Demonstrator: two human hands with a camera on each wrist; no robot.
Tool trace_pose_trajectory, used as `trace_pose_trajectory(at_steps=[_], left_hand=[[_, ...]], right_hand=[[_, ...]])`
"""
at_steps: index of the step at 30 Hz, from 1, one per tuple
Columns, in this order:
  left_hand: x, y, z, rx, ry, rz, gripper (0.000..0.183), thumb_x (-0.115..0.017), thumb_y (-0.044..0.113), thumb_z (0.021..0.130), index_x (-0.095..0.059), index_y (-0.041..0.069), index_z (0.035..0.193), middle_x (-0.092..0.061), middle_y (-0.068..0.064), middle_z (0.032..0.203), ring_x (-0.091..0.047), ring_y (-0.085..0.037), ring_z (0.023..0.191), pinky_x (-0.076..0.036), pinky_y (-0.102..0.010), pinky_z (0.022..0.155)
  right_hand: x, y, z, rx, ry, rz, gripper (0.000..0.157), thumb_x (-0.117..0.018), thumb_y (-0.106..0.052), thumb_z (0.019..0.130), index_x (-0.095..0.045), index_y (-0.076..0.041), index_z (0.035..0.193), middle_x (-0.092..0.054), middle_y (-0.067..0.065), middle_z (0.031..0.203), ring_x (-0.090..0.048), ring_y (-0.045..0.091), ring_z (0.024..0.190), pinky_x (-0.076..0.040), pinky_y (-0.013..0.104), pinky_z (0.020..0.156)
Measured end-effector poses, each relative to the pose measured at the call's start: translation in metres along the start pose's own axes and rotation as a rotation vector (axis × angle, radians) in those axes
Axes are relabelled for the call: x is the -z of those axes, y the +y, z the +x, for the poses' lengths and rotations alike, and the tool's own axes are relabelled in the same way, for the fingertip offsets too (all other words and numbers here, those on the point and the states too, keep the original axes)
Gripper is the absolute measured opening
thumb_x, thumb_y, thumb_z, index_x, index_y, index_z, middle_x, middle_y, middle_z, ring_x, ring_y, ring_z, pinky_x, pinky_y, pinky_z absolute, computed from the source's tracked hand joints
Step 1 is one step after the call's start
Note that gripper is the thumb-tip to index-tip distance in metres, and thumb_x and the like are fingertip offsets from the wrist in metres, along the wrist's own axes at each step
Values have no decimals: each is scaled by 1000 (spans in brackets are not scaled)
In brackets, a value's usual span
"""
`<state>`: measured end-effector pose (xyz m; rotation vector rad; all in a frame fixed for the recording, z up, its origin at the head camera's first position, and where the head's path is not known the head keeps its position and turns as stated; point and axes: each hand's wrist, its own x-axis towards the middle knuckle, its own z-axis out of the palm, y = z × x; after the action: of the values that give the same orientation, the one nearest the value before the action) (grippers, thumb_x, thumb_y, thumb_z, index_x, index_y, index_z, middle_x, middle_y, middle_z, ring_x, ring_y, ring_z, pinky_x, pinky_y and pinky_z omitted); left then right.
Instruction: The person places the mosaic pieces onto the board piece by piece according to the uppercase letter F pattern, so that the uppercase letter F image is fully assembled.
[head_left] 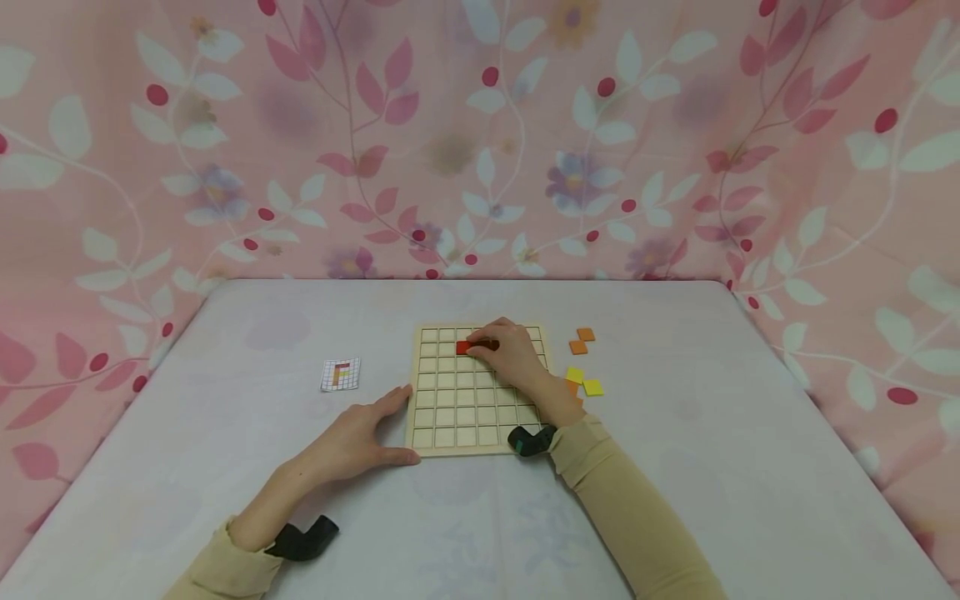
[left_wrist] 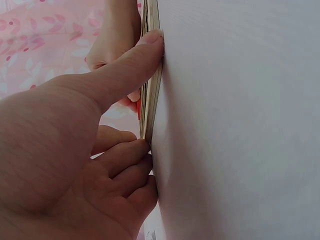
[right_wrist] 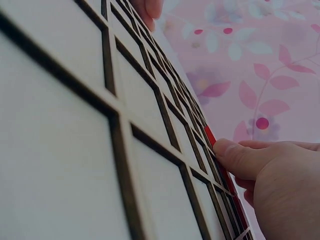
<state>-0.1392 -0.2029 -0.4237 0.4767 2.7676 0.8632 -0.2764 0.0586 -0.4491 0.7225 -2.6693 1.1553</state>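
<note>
A wooden grid board (head_left: 445,437) lies flat on the table. My left hand (head_left: 348,442) steadies it, the fingers touching its left edge and the thumb at its near left corner. The left wrist view shows that thumb (left_wrist: 125,67) laid across the board's edge. Over the board's far rows, my right hand (head_left: 513,354) pinches a red square tile (head_left: 462,347) between thumb and fingertips at a grid cell. More dark red shows beneath this hand, partly hidden by it. In the right wrist view the thumb (right_wrist: 232,154) touches the red strip along the grid.
Right of the board lie orange tiles (head_left: 586,334) and yellow tiles (head_left: 593,387), some partly hidden by the right wrist. A small card (head_left: 341,375) with a coloured grid pattern lies to the left. Floral cloth (head_left: 480,150) hangs behind the table (head_left: 480,533).
</note>
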Motion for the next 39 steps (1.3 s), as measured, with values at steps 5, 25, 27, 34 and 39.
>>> trace_pose_trajectory(at_steps=[5,25,27,34,39], left_hand=[[0,0,0,5,-4,-3,102,-83,51,77,-34,9,156,-39,-15,157,-40,-35,144,-39,-54,112],[0,0,0,1,-5,12,102,-82,52,77,-35,9,156,-40,-15,157,-40,-35,143,-39,-54,112],[1,0,0,2,-6,13,102,-82,51,77,-35,9,156,-40,-15,157,-40,-35,143,-39,-54,112],[1,0,1,-2,-6,11,101,-82,50,77,-34,8,156,-40,-16,157,-39,-35,144,-38,-54,112],[1,0,0,-4,-4,12,101,-83,50,77,-34,9,156,-40,-16,157,-40,-35,144,-39,-54,112]], right_hand=[[-1,2,0,6,3,-6,22,-76,-25,89,-78,-15,108,-69,5,107,-62,23,104,-51,39,91],[-1,2,1,-8,0,-9,22,-78,-23,88,-78,-15,109,-69,5,106,-62,23,103,-51,39,89],[-1,1,1,-12,-5,-7,22,-78,-23,88,-78,-16,109,-69,5,106,-62,23,103,-51,38,89],[1,0,1,-20,-13,-12,23,-77,-22,89,-78,-15,110,-69,7,110,-61,26,108,-48,43,96],[1,1,1,6,-1,-9,22,-77,-19,89,-78,-13,110,-71,7,109,-62,26,109,-48,42,96]])
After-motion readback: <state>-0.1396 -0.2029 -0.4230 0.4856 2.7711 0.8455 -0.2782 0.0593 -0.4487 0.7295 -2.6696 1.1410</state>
